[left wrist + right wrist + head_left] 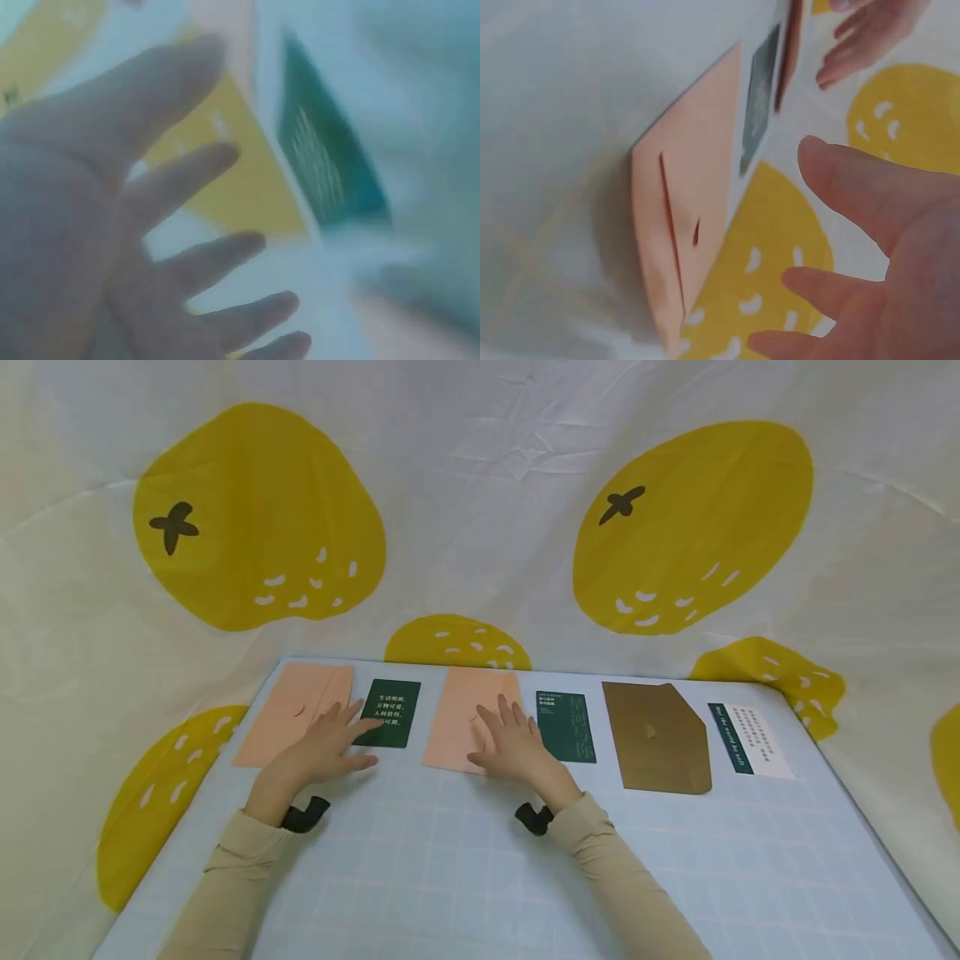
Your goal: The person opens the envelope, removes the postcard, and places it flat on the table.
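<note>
Above the left pink envelope [273, 722] and the edge of a dark green card [390, 714], my left hand [315, 753] spreads its straight fingers and holds nothing. My right hand [519, 752], also with fingers spread and nothing held, is over the middle pink envelope [452, 722]. Just beyond that hand lies a second dark green card [567, 731]. In the right wrist view, the middle pink envelope [690, 150] shows its flap line and a small slit, with the thumb and fingers apart from it. The left wrist view is blurred; a green card [322, 142] shows beyond the fingertips.
Farther right in the same row lie a brown envelope [660, 752] and a white card with a green strip [765, 743]. The pale blue gridded tabletop [420, 877] extends toward me. Behind it hangs a white cloth [480, 510] with yellow fruit prints.
</note>
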Action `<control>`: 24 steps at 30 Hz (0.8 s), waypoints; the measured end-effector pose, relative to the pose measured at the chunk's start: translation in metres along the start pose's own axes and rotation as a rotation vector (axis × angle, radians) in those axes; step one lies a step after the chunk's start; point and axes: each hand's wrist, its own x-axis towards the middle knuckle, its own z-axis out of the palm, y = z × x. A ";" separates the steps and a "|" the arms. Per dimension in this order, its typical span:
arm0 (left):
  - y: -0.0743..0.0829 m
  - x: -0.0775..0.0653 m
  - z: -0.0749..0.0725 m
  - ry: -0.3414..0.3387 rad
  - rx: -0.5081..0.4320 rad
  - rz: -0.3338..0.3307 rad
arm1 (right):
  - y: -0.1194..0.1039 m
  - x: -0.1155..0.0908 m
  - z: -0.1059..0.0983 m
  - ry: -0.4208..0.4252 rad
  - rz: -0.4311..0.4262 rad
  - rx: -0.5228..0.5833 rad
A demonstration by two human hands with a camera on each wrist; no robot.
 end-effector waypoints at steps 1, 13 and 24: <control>0.008 0.004 0.006 -0.002 -0.037 0.033 | 0.006 -0.004 -0.003 0.018 -0.007 0.007; 0.076 0.066 0.068 -0.024 -0.214 0.146 | 0.074 -0.038 -0.023 0.104 0.059 0.016; 0.088 0.067 0.098 -0.101 -0.088 -0.012 | 0.101 -0.048 -0.017 -0.062 0.163 0.095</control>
